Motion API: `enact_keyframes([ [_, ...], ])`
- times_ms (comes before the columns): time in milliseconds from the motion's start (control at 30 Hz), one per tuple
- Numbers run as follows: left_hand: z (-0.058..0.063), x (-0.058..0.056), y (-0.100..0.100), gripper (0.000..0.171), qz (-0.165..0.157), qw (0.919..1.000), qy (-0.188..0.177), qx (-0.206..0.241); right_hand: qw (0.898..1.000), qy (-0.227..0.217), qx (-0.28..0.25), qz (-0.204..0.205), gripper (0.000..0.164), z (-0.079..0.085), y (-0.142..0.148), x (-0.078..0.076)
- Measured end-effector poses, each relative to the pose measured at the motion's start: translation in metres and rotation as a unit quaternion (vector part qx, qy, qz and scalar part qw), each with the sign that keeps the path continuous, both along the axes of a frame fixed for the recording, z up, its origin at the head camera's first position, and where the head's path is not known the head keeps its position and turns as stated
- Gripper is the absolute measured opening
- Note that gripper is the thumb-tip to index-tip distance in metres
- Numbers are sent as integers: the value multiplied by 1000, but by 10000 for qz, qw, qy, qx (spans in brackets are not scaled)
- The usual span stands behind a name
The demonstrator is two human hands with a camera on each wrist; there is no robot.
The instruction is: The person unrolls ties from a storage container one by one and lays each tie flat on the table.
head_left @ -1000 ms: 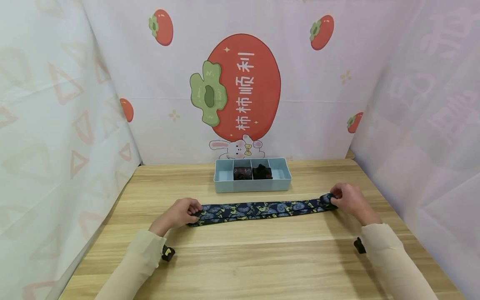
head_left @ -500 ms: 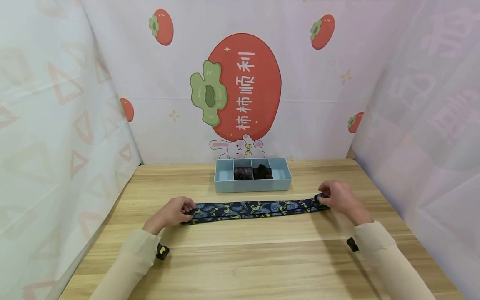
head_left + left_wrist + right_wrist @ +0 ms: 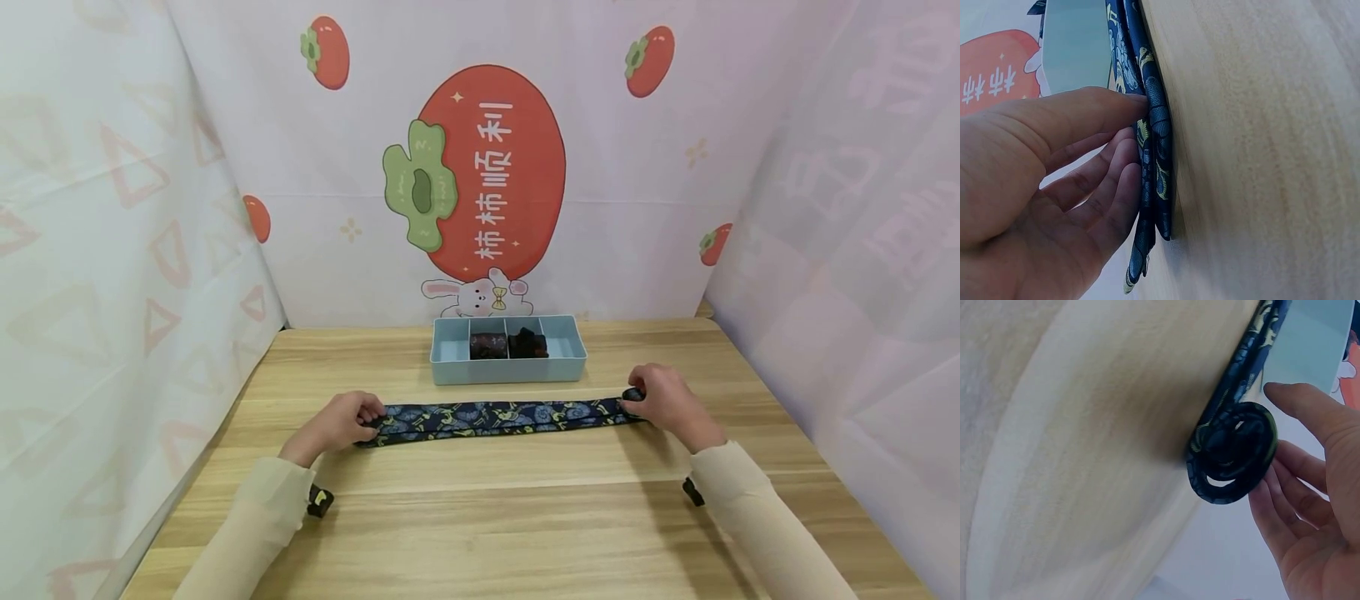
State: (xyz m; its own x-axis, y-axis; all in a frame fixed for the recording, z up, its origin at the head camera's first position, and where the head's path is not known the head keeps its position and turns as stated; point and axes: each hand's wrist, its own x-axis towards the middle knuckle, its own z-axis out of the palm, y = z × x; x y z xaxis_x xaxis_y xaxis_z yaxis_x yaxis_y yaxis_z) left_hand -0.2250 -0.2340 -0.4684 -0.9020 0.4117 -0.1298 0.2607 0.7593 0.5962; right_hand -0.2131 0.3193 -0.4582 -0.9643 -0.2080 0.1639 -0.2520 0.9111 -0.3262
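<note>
A dark navy necktie [image 3: 495, 419] with blue and yellow figures stretches lengthwise across the table, folded along its length. My left hand [image 3: 341, 425] pinches its left end; in the left wrist view the thumb lies on one face and the fingers are behind the other. At the right end the necktie is wound into a loose coil [image 3: 1257, 434], with gaps between its turns. My right hand [image 3: 663, 404] holds this coil. In the right wrist view its curled fingers touch the coil's outer side, while the thumb is raised a little off it.
Behind the necktie stands a light blue divided box [image 3: 506, 372]. Its two middle compartments hold a dark reddish roll [image 3: 489, 347] and a black bundle [image 3: 528, 343]. The wooden table [image 3: 480, 517] is enclosed by printed cloth [image 3: 360, 275] at the back and sides.
My right hand has moved left with the coil, and the flat stretch of necktie is shorter. The left hand and its end have shifted slightly left.
</note>
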Motion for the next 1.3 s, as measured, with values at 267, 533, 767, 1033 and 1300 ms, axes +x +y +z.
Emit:
enact_keyframes([
  [267, 1, 1, 0, 25, 23, 10000, 4, -9, 9998, -78, 15, -172, 31, -1, 2, -1],
  [533, 0, 0, -1, 25, -5, 10000, -28, 40, 9996, -77, -229, -152, 32, 1, 11, 1],
  [767, -3, -2, -2, 25, -33, 10000, 14, -56, 9993, 74, -349, -140, 31, 5, 22, 2],
  [1033, -2, -2, -3, 25, -74, 10000, 58, -33, 9986, -25, -432, -310, 29, 10, 34, 3],
  [1300, 1, -1, -2, 24, -32, 10000, 61, -26, 9981, 24, -505, -347, 23, 11, 44, 6],
])
